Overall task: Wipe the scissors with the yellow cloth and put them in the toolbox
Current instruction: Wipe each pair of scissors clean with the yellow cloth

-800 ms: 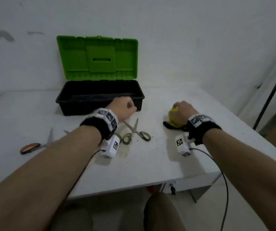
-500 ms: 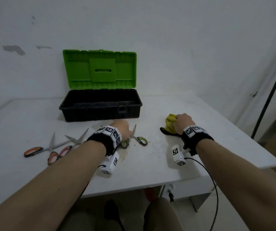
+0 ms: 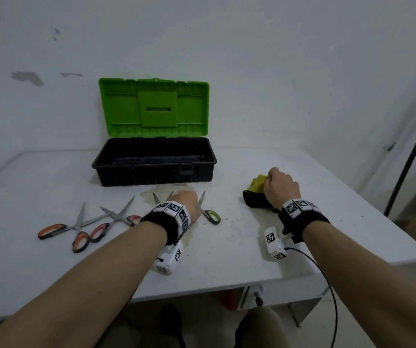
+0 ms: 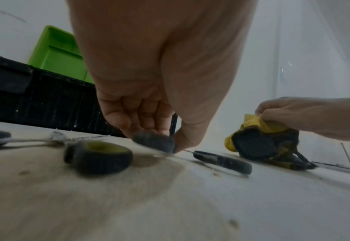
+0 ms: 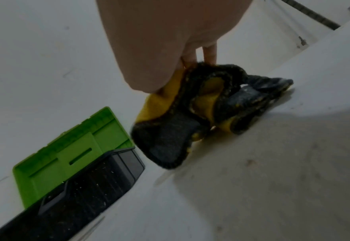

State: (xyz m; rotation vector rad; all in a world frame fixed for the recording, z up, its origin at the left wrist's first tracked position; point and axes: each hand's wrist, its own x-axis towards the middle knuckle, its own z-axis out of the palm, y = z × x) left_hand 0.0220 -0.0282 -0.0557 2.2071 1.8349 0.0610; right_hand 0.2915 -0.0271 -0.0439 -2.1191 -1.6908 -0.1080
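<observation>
Green-handled scissors (image 3: pixel 210 215) lie open on the white table (image 3: pixel 227 259) in front of the open toolbox (image 3: pixel 151 172). My left hand (image 3: pixel 194 203) is down on them. In the left wrist view its fingers and thumb pinch one dark handle (image 4: pixel 153 142), while the other handle (image 4: pixel 221 160) lies on the table to the right. My right hand (image 3: pixel 276 183) grips the yellow cloth (image 3: pixel 257 182), which is bunched and stained black along its lower folds (image 5: pixel 165 143). The cloth rests on the table right of the scissors.
Two orange-handled scissors (image 3: pixel 76 228) (image 3: pixel 116 217) lie open at the left. Two more blade tips (image 3: pixel 163 197) and a green-lined handle loop (image 4: pixel 99 156) show beside my left hand. The toolbox's green lid (image 3: pixel 154 109) stands against the wall. A brown stain (image 3: pixel 151 194) marks the table.
My left hand came back from the toolbox's front wall and dropped onto the green-handled scissors. My right hand stayed on the cloth. The head view tilted, bringing the left scissors into sight.
</observation>
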